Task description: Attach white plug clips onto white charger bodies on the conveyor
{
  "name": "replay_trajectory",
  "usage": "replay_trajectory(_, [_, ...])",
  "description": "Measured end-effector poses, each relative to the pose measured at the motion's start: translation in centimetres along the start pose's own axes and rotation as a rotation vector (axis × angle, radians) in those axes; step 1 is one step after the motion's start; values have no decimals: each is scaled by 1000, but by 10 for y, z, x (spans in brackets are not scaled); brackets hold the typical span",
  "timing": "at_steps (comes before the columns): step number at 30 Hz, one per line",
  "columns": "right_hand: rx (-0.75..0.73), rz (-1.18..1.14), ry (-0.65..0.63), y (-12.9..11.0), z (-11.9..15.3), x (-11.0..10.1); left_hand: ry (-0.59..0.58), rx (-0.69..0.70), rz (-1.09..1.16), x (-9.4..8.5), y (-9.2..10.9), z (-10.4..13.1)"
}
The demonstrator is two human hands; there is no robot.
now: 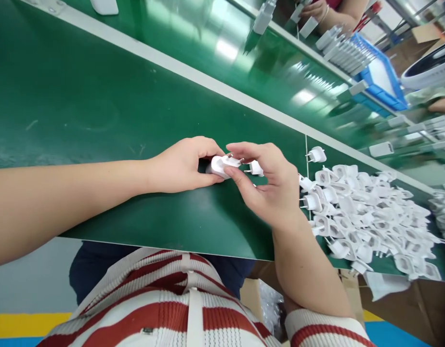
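A white two-pin plug adapter [219,164] is held between my two hands, just above the green table. My left hand [189,163] wraps round its left end, thumb and fingers closed on it. On the other side, the thumb of my right hand [269,178] presses against the adapter near its metal pins, with the fingers curved over the top. Close behind the right fingers lies another white plug piece [256,168], partly hidden. To the right spreads a large heap of white plug pieces [367,212], several with pins showing.
A white strip [193,76] divides the green table [99,111] from a shiny green surface beyond. White charger blocks [347,50] stand in rows beside a blue crate [383,72]. Another person's hand [316,9] is at the top. Cardboard boxes [251,294] are below the table.
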State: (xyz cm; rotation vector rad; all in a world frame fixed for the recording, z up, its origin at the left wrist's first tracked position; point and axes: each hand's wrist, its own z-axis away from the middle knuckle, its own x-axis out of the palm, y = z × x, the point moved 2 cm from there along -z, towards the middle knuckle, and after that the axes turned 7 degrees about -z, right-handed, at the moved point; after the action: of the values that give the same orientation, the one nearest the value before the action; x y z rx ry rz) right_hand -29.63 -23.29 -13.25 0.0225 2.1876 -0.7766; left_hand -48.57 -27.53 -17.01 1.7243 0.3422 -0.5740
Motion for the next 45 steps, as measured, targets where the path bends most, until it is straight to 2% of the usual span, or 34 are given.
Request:
replay_trajectory(6, [-18,35,101,1,0,0,-10,3,-22,-1,1,-1])
replay_trajectory(12, [-72,127,38,1,0,2,-5,-6,-9,0,0,-1])
replay_trajectory(17, [-95,152,62,-2,0,4,-9,-17,15,1,0,-1])
replay_trajectory(25, [22,159,79,-11,-1,5,-14,-11,-22,1,0,-2])
replay_trajectory(32, [-32,195,110,-11,2,5,-14,1,-32,1,-1,-2])
replay_trajectory(41, [56,139,167,-10,4,3,-11,1,7,2,-2,-2])
replay_trajectory(45, [44,147,158,-8,5,1,-2,16,1,2,-2,-2])
